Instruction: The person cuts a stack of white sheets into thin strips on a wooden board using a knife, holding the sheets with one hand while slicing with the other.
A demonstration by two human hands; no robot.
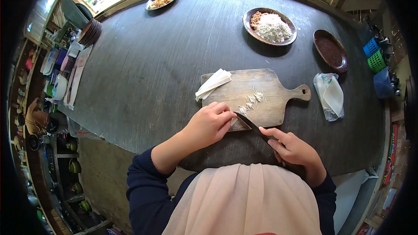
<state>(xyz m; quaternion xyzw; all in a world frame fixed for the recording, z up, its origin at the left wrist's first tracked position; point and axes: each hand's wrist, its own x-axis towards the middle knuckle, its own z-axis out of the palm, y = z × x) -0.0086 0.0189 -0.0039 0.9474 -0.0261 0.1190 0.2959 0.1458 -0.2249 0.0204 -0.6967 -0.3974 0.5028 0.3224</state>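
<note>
A wooden cutting board (257,82) with a handle lies on the dark table. White flat strips (213,83) are stacked at its upper left corner. Thin white shreds (251,101) are scattered over its middle. At the board's lower left, the fingers of my left hand (213,122) are bent and pressed together over a piece of white strip, mostly hidden beneath them. My right hand (289,146) is closed round the handle of a dark knife (252,124), whose blade points up and left, its tip beside my left fingertips.
A plate (247,22) holds white shreds and orange-brown bits. An oval brown plate (331,50) and a plastic packet (328,95) are at the right. Another plate (151,5) of food stands far left. Stacked brown plates (90,31) and baskets (375,62) line the sides.
</note>
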